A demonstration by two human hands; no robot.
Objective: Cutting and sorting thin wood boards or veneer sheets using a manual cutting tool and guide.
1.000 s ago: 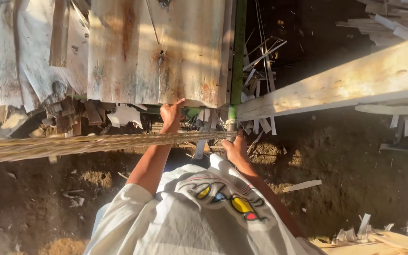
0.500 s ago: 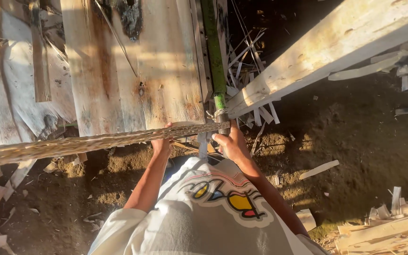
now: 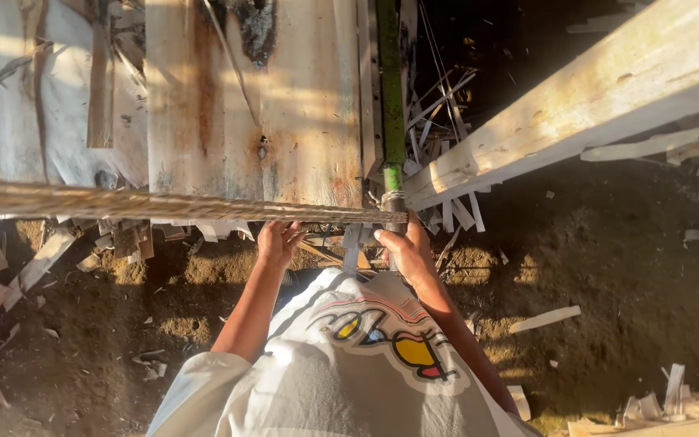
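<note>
Head view: left hand (image 3: pixel 278 243), fingers curled, touches the rough twisted rope (image 3: pixel 163 204); right hand (image 3: pixel 404 249) grips the green metal pole (image 3: pixel 390 97).

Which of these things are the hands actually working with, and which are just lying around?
In use:
left hand
right hand
rough horizontal pole
green upright pole

Lying about:
wood scraps
corrugated sheet
pale timber beam

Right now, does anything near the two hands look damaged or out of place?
Yes. Broken wood offcuts lie scattered on the soil under the weathered board, which has rusty stains. The left hand and right hand are at the rough horizontal bar.
</note>
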